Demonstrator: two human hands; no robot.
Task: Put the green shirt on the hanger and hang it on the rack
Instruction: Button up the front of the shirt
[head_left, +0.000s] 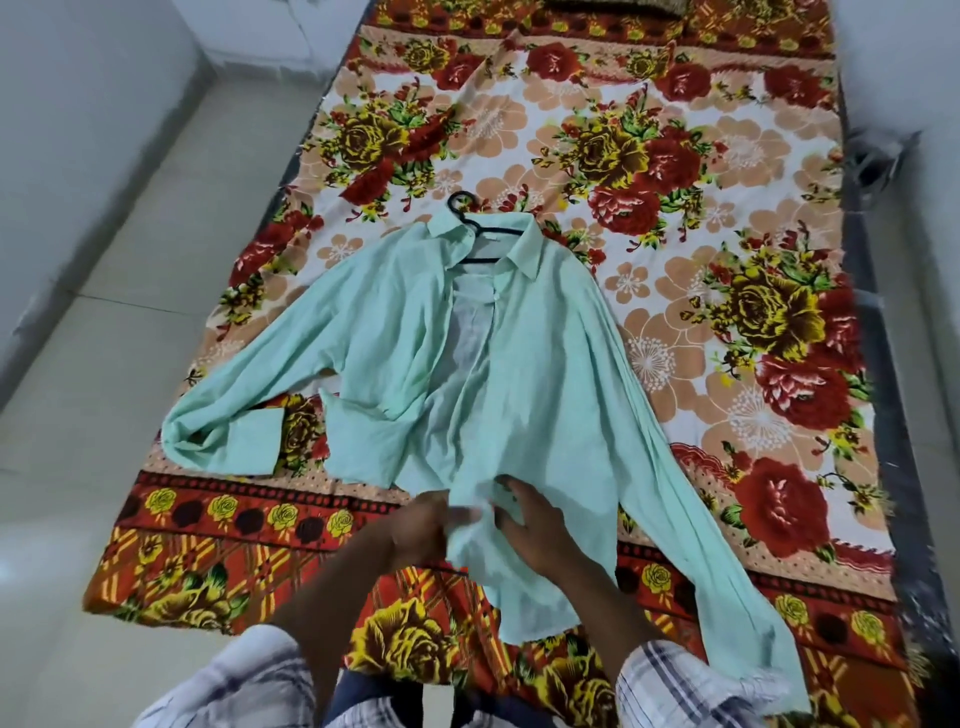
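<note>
The light green shirt (524, 374) lies face up on the bed, collar away from me and sleeves spread to both sides. A black hanger (470, 221) sits inside its neck; the hook sticks out past the collar and a black bar shows in the neck opening. The front is open down the middle. At the lower front, my left hand (421, 525) pinches the left edge of the opening, and my right hand (535, 525) grips the right edge beside it. The rack is not in view.
The bed is covered by a floral sheet (727, 218) in red, yellow and peach. A pale tiled floor (130, 260) runs along its left side, with a grey wall at the far left. A dark bed edge (883, 364) borders the right side.
</note>
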